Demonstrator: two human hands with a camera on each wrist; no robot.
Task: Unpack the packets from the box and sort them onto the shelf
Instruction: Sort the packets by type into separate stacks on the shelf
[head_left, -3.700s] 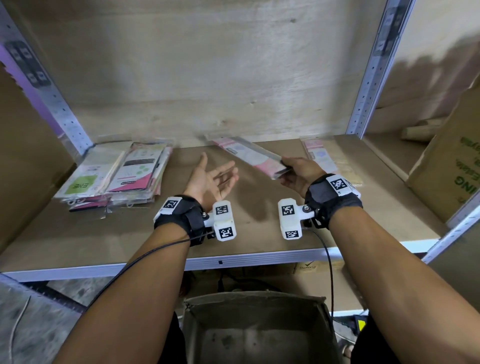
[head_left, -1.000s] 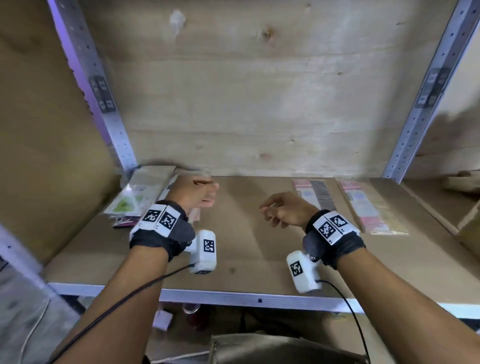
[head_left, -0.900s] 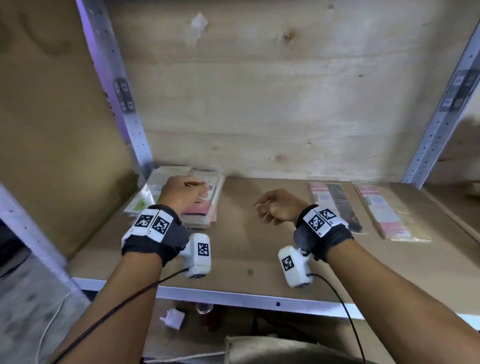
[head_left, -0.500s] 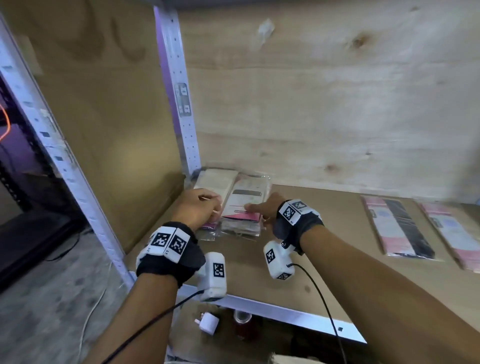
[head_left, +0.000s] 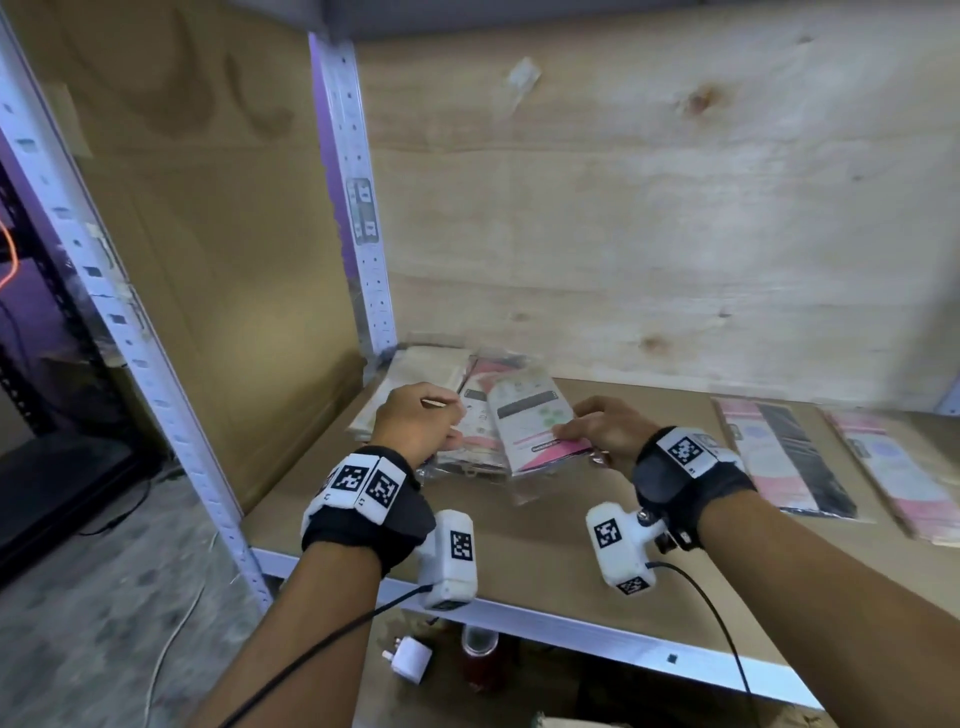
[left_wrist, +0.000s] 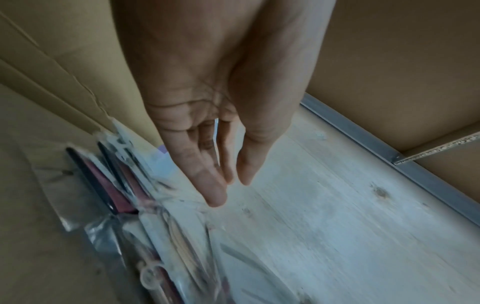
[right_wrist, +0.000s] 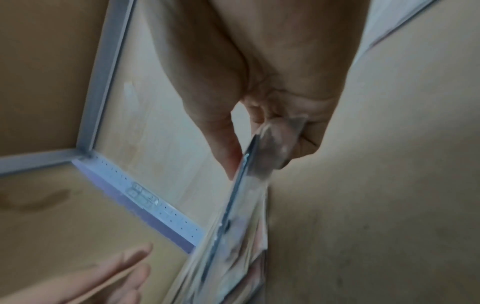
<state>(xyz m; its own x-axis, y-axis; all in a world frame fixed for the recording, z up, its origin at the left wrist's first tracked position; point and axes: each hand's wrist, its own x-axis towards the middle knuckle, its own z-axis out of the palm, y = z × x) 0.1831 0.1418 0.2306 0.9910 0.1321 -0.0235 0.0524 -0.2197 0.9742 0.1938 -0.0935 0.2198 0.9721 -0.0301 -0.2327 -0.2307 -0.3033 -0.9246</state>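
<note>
A stack of flat clear-wrapped packets (head_left: 470, 452) lies in the back left corner of the wooden shelf (head_left: 545, 540). My right hand (head_left: 569, 431) pinches the near edge of the top white-and-pink packet (head_left: 535, 415) and holds it tilted up off the stack. In the right wrist view the thumb and curled fingers of the right hand (right_wrist: 249, 156) clamp that packet (right_wrist: 233, 236). My left hand (head_left: 452, 415) rests on the stack's left side. In the left wrist view the left hand (left_wrist: 228, 189) has straight fingers, with the fingertips (left_wrist: 215, 197) touching the stack (left_wrist: 145, 216).
Two long pink-and-black packets (head_left: 784, 457) (head_left: 893, 467) lie side by side on the shelf's right part. A perforated metal upright (head_left: 353, 208) and a brown side panel (head_left: 218, 234) close the left. A white plug (head_left: 410, 660) and a small jar (head_left: 480, 660) sit below the shelf's metal front edge (head_left: 571, 623).
Both hands moved left to the corner stack. Within the last half second my right hand took the top packet by its near edge and tilted it up; the left hand stays on the stack.
</note>
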